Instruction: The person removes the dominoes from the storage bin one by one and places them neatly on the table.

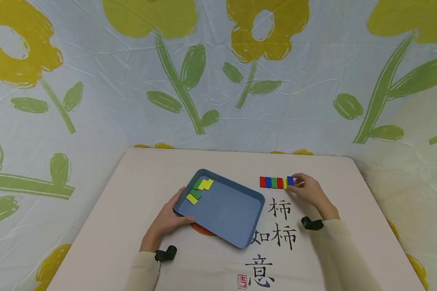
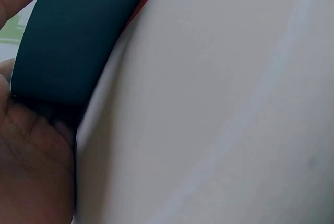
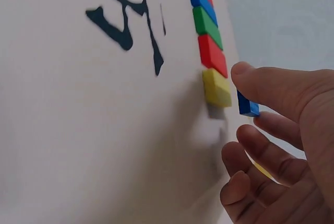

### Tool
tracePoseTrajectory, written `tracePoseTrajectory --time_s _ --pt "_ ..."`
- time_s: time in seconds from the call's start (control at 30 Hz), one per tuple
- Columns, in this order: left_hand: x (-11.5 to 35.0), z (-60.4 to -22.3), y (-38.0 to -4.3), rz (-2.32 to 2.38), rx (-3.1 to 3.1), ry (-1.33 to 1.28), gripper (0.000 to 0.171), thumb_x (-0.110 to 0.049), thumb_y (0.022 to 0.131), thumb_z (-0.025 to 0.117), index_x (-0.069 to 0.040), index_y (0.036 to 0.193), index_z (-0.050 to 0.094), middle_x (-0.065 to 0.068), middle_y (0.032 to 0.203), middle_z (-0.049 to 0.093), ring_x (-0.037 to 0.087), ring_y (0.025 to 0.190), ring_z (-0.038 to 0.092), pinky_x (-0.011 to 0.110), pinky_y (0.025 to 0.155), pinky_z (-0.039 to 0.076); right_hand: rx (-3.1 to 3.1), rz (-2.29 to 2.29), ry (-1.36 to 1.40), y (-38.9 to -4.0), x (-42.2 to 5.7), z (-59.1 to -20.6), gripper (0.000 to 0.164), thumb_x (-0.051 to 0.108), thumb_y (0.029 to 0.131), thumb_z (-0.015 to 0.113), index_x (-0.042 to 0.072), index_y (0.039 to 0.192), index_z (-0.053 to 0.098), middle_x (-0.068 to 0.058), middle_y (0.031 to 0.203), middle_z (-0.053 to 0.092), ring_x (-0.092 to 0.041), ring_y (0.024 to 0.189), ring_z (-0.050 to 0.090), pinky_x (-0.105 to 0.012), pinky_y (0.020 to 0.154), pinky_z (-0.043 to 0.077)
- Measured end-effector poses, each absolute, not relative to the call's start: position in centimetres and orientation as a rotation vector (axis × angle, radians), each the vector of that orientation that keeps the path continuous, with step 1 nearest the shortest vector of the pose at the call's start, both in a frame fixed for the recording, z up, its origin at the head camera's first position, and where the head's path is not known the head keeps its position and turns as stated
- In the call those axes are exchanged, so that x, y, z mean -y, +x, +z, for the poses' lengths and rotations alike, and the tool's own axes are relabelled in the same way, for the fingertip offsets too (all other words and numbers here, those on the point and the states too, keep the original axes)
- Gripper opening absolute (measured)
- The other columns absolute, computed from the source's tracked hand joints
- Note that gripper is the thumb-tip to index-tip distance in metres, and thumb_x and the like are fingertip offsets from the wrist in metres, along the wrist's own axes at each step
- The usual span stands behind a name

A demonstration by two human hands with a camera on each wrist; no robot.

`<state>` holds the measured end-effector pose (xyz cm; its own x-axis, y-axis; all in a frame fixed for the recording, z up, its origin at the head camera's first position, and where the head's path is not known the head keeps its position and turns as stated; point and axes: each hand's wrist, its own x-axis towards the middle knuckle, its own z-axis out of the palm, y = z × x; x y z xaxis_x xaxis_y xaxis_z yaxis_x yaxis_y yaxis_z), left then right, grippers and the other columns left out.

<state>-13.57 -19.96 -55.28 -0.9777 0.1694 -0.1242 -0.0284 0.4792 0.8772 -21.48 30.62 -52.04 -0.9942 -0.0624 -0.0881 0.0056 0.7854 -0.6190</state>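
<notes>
My left hand (image 1: 167,218) grips the blue-grey tray (image 1: 223,212) by its left corner, with the thumb along the near rim. In the left wrist view the tray's dark outer wall (image 2: 73,41) lies between the fingers and palm. Several green and yellow blocks (image 1: 192,199) lie at the tray's left end. My right hand (image 1: 311,193) pinches a blue block (image 3: 248,105) between thumb and a finger, just past a yellow block (image 3: 215,87). That yellow block ends a side-by-side row with red, green and blue blocks (image 3: 206,21) on the table.
The pale table mat (image 1: 131,234) carries black brush characters (image 1: 260,270), a red seal print (image 1: 242,281) and an orange shape (image 1: 202,230) partly hidden under the tray. Flower-patterned cloth (image 1: 295,101) hangs behind the table's far edge and at its sides.
</notes>
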Motion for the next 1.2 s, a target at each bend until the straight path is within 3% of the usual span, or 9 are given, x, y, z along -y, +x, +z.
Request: tracePoseTrajectory --time_s 0.43,1.2 --pt "19.9 -55.0 -13.5 1.537 -2.504 0.124 0.115 -0.033 0.074 0.094 -0.033 0.165 0.024 0.004 0.171 0.024 0.034 0.159 0.019 0.063 0.124 0.022 -2.862 -0.887 0.028 -21.5 -32.0 -53.0 0.064 0.031 0.095 0.076 -0.005 0.143 0.053 -0.031 0.129 0.059 -0.045 0.113 0.059 -0.058 0.095 0.054" --pt "20.0 -55.1 -13.4 1.524 -2.518 0.112 0.115 -0.035 0.073 0.095 -0.033 0.164 0.026 0.004 0.171 0.025 0.035 0.159 0.02 0.063 0.124 0.022 -2.869 -0.832 -0.046 -22.0 -32.0 -53.0 0.058 0.024 0.093 0.076 -0.006 0.138 0.056 -0.031 0.124 0.058 -0.042 0.105 0.059 -0.054 0.086 0.055"
